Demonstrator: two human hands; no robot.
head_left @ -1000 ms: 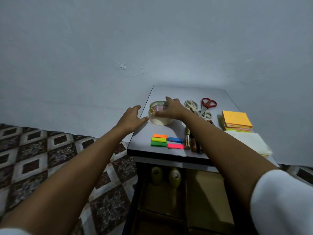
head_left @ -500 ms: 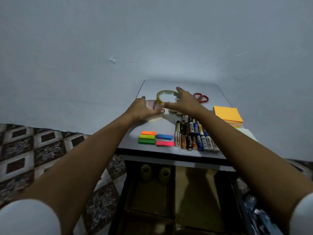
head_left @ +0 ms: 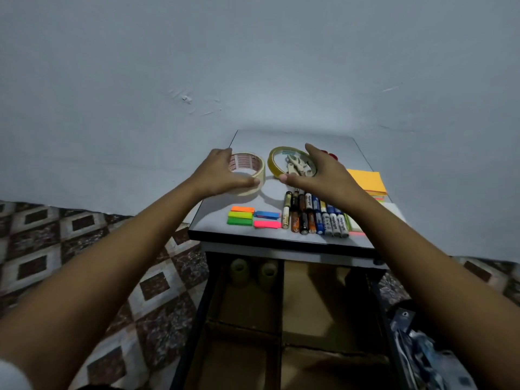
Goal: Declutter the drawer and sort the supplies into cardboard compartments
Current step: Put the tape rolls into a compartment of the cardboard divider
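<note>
Left grip (head_left: 221,173): thumb and fingers clasp the masking tape roll (head_left: 261,173), tabletop's (head_left: 213,220) far left.
Right grip (head_left: 320,175): curled round the clear tape roll (head_left: 271,164), just beside it.

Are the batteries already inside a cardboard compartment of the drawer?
No, the batteries lie in a row on the tabletop.

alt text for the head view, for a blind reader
Two hands each grip a tape roll at a grey table: the left hand a beige masking tape roll, the right hand a clear yellowish tape roll. Nearer lie neon sticky flags and batteries, above an open drawer with cardboard compartments.
</note>
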